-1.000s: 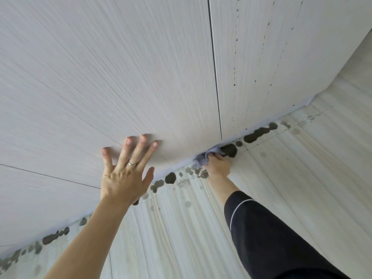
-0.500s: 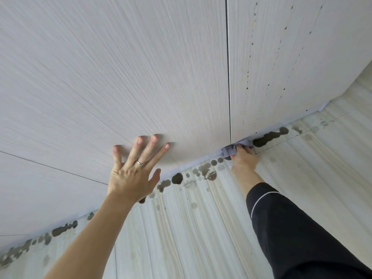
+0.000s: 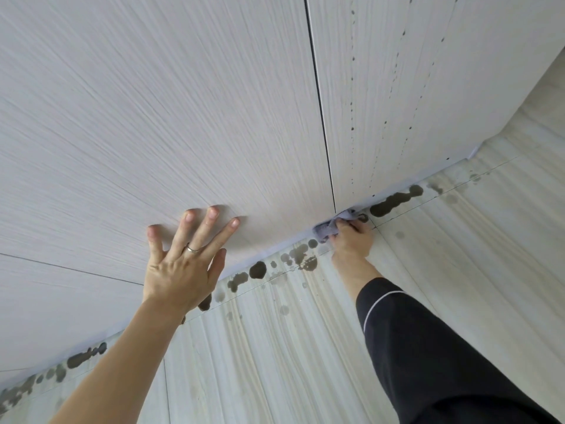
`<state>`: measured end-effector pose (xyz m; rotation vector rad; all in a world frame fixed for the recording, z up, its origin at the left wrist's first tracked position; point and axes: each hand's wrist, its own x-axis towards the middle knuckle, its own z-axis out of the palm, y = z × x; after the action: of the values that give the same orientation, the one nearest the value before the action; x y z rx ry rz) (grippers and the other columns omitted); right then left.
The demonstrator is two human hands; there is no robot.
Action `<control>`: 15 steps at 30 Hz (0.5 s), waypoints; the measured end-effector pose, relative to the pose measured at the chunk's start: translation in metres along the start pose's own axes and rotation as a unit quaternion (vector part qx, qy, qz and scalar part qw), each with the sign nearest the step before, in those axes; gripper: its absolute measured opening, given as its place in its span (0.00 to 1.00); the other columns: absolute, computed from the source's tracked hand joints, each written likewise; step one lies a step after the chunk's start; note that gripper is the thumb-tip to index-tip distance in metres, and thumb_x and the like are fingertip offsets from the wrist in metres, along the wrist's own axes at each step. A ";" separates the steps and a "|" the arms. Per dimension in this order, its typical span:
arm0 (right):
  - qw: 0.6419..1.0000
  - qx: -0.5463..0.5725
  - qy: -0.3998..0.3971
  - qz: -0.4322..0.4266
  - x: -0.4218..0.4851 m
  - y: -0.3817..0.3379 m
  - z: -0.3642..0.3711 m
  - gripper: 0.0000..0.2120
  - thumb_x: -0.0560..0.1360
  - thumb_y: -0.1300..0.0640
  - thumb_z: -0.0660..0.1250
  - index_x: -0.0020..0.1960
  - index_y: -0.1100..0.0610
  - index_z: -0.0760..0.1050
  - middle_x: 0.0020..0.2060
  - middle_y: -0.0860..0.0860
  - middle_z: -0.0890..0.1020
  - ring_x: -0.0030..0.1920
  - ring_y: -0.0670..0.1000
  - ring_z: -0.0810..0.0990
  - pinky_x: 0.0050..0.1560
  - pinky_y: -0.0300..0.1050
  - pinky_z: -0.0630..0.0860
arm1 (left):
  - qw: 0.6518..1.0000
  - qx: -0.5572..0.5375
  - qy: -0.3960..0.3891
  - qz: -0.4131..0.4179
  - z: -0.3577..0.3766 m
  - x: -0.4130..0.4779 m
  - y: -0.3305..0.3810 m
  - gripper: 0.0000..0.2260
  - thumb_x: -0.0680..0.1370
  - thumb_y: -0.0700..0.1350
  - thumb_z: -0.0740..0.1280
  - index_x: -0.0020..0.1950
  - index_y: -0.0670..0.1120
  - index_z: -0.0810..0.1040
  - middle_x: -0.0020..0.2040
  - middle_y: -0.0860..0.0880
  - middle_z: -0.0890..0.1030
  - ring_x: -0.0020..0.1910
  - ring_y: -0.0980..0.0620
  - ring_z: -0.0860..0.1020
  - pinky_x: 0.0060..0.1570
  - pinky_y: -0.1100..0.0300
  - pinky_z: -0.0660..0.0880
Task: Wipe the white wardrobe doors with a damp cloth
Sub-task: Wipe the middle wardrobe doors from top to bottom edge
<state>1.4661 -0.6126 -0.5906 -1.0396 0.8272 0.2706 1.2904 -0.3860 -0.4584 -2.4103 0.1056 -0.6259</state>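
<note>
Since a second ago the right hand (image 3: 351, 240) has slid the cloth (image 3: 328, 228) rightward along the foot of the doors (image 3: 153, 117), from just left of the gap (image 3: 321, 102) to right under it. The dark blot that lay beside the gap's foot is now only a faint ring. The left hand (image 3: 183, 270) has stayed put.

The doors fill the far side, pale and finely grained, and the right one carries dotted drip trails (image 3: 352, 87). The floor (image 3: 305, 347) spreads near, with dark puddles (image 3: 394, 201) strung along the doors' bottom edge on both sides of the cloth.

The left hand lies flat on the left door, fingers spread and straight, holding nothing, with a ring (image 3: 192, 248) on one finger. The right hand, coming out of a black sleeve (image 3: 428, 347), has its fingers curled round the cloth and presses it into the corner where door meets floor.

The cloth is small, grey-blue and bunched. It looks soft, light and limp, likely heavier and clingier while damp. It is probably best held wadded in the fist, as here, so a firm pad faces the surface. A loose corner would likely drag and smear the puddles rather than lift them.
</note>
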 end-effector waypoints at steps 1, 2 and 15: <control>1.000 0.013 0.005 -0.007 0.007 -0.007 -0.003 0.10 0.74 0.67 0.70 0.43 0.53 0.80 0.43 0.54 0.85 0.41 0.51 0.84 0.44 0.46 0.82 | 1.000 0.005 0.003 0.001 0.000 0.000 0.000 0.25 0.83 0.55 0.59 0.80 0.60 0.60 0.83 0.53 0.43 0.82 0.49 0.43 0.75 0.35 0.42; 1.000 0.028 0.005 -0.005 0.011 -0.011 -0.004 0.10 0.75 0.67 0.70 0.44 0.52 0.80 0.44 0.53 0.85 0.43 0.51 0.84 0.44 0.46 0.82 | 1.000 0.010 0.006 0.000 0.001 0.000 0.000 0.25 0.83 0.55 0.59 0.80 0.60 0.60 0.83 0.53 0.43 0.82 0.49 0.43 0.75 0.35 0.42; 0.998 -0.024 -0.063 0.017 -0.033 0.031 0.011 0.10 0.74 0.69 0.70 0.49 0.56 0.77 0.47 0.56 0.83 0.47 0.54 0.84 0.48 0.50 0.83 | 0.999 0.043 0.023 0.000 0.001 0.000 0.003 0.26 0.82 0.55 0.61 0.80 0.60 0.61 0.83 0.51 0.45 0.82 0.47 0.44 0.76 0.34 0.43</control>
<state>1.4320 -0.5819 -0.5843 -1.0425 0.7284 0.3827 1.2913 -0.3878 -0.4603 -2.3140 0.0956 -0.6741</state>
